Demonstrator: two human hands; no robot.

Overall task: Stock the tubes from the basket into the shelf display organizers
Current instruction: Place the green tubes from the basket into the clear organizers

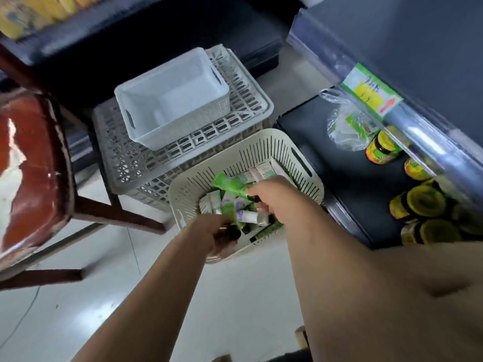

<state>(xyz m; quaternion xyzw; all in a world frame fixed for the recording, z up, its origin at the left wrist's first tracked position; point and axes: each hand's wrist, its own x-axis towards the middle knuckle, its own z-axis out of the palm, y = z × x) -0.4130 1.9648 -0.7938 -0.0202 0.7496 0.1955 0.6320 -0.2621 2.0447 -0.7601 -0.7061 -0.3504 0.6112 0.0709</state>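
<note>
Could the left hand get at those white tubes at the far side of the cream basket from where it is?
Probably yes, though not directly. The left hand is at the near rim of the cream basket; the right hand, holding a green tube, lies between it and the white tubes.

Slotted cream plastic basket point(300, 163), glossy white floor tiles point(235, 296), worn shiny red chair seat point(28, 165).
</note>
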